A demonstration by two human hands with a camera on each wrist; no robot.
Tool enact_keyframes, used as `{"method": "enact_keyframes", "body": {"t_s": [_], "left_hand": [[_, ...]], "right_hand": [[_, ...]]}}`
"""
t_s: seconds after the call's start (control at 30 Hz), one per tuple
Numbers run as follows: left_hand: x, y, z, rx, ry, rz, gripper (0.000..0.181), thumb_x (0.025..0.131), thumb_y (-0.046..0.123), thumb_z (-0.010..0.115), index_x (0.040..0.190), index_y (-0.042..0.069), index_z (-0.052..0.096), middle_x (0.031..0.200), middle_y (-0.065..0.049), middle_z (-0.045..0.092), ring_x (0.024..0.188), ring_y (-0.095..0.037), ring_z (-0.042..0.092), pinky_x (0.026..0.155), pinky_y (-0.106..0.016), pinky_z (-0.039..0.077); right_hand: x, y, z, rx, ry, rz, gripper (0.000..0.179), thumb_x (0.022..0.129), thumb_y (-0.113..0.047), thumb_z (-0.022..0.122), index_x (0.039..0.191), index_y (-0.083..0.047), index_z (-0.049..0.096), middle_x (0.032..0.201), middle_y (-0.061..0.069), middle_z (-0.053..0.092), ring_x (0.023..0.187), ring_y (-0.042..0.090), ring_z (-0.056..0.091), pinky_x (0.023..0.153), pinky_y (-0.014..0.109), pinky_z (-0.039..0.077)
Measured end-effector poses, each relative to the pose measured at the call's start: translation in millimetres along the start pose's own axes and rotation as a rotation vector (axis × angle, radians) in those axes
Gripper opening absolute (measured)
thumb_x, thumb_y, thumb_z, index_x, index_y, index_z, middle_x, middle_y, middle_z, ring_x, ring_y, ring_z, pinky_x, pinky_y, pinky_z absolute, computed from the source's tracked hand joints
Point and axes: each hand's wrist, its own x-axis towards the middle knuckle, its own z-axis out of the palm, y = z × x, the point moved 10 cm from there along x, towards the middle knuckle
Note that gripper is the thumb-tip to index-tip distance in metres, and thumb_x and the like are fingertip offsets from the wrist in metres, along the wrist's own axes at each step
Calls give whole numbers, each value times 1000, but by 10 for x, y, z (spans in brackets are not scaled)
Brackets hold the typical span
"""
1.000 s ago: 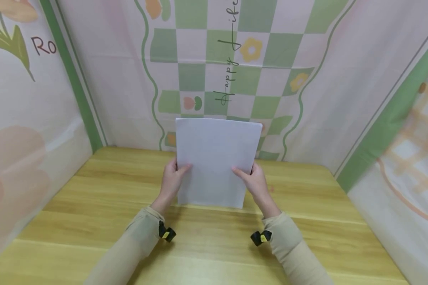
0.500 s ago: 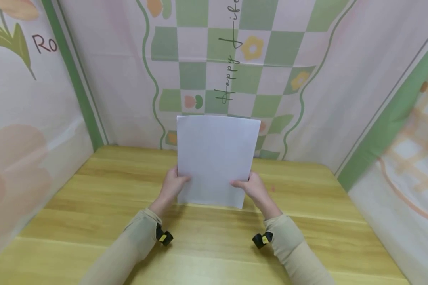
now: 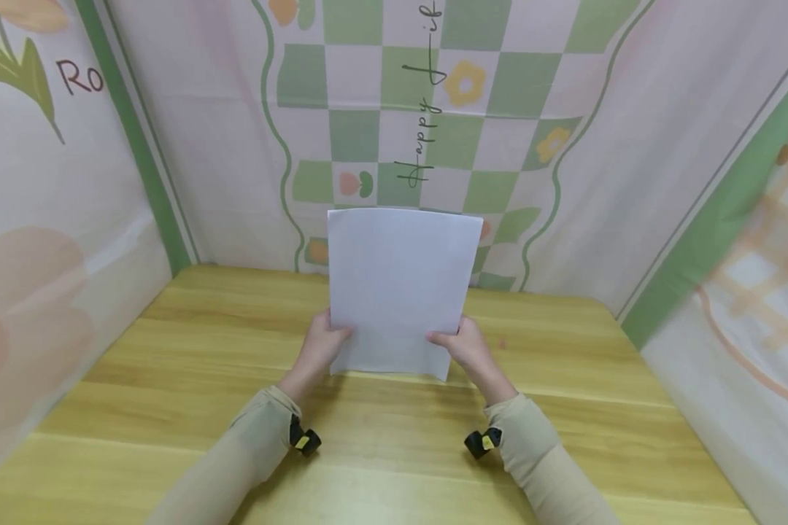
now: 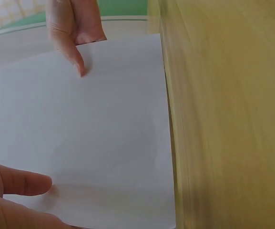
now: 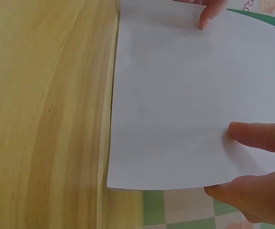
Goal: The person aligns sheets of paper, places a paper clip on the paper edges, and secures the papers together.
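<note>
Plain white paper [image 3: 399,284] stands upright over the table, its lower edge right at the wood. My left hand [image 3: 317,343] grips its left side low down, thumb on the near face and fingers behind. On the opposite side my right hand [image 3: 469,346] pinches it the same way, at about the same height. In the left wrist view the left thumb [image 4: 30,183] presses the sheet near its edge. The right wrist view shows the right thumb [image 5: 256,136] on the face and a finger under the side edge. Most of the other fingers are hidden behind the paper.
A wooden table [image 3: 381,452] with light grain lies under both arms. Behind it hangs a cloth curtain [image 3: 223,160] with green checks and lettering, and printed cloth also closes off both sides. Each sleeve cuff carries a small black camera [image 3: 482,441].
Both hands have slid down along the sides of the paper, mostly in the first half second. The paper stays upright in nearly the same place.
</note>
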Motion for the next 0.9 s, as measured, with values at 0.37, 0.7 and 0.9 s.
{"method": "enact_keyframes", "body": {"t_s": [0.37,0.7,0.9], "left_hand": [[-24,76,-18,-20,6,26,51,83,0,56,133,-5,45,137,-23,49,129,-37,44,108,-50,33],[-30,6,-30,12,-28,26,52,85,1,57,135,-6,43,137,-25,48,127,-40,46,106,-51,36],[-27,-63,-34,57,-57,-3,52,87,0,57,136,-7,41,139,-26,46,129,-40,43,108,-51,33]], "right_hand": [[-22,-32,-29,-6,38,-18,56,85,-6,66,134,8,42,139,27,45,130,42,42,108,52,33],[-38,3,-16,-6,17,-9,55,86,-8,66,132,9,42,135,28,48,125,41,46,106,50,36],[-40,56,-2,-26,-13,-5,54,84,-5,66,131,11,43,134,29,48,125,42,47,107,50,36]]}}
